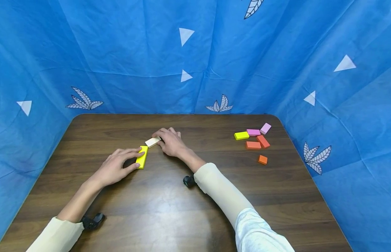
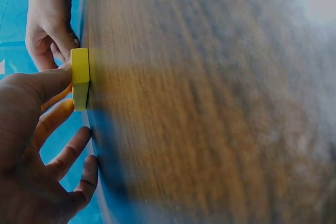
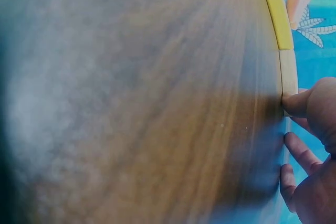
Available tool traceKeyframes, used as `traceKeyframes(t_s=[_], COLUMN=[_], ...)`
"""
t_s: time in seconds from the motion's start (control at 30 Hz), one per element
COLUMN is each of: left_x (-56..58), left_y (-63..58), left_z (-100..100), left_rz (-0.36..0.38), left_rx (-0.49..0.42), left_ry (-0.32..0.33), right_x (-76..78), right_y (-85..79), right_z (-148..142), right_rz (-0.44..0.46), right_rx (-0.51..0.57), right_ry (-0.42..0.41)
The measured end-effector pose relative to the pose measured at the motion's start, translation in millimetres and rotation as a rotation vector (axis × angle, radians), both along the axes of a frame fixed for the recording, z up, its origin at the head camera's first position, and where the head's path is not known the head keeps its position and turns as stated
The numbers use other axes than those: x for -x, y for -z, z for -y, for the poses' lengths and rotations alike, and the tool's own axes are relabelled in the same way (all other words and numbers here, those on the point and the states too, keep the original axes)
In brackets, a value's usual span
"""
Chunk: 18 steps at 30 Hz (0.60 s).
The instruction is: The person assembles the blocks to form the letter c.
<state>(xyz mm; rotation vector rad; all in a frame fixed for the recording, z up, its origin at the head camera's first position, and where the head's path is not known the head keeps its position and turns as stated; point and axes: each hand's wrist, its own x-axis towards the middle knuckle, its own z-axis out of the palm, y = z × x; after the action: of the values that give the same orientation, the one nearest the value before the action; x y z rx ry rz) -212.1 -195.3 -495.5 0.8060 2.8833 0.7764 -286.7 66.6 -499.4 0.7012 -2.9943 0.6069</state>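
Observation:
On the left half of the table, my left hand (image 1: 115, 167) pinches a flat yellow block (image 1: 143, 159) between thumb and fingers. The block lies lengthwise on the wood, slanting slightly. A cream-coloured block (image 1: 152, 142) touches or nearly touches its far end, set at an angle to it. My right hand (image 1: 171, 142) pinches that cream block at its right end, its fingers hiding part of it. In the right wrist view the yellow block (image 3: 276, 9) and the cream block (image 3: 288, 72) appear end to end. The left wrist view shows the yellow block (image 2: 80, 77) under the thumb.
At the table's right lie several loose blocks: a yellow one (image 1: 241, 135), a magenta one (image 1: 253, 132), a pink one (image 1: 265, 128), two red-orange ones (image 1: 253, 145) and a small orange one (image 1: 262, 159). A blue curtain (image 1: 126, 52) hangs around the wooden table (image 1: 145, 213).

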Motion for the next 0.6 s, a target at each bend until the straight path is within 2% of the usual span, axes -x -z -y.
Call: traceKeyframes(t_s=[0.6], left_x=[-0.5], left_y=[0.7], left_z=[-0.5], left_rz=[-0.014], left_rx=[0.001], left_ry=[-0.002], right_x=[1.5], right_y=[-0.7], right_z=[1.9], right_rz=[0.013], right_rx=[0.027], right_ry=[-0.005])
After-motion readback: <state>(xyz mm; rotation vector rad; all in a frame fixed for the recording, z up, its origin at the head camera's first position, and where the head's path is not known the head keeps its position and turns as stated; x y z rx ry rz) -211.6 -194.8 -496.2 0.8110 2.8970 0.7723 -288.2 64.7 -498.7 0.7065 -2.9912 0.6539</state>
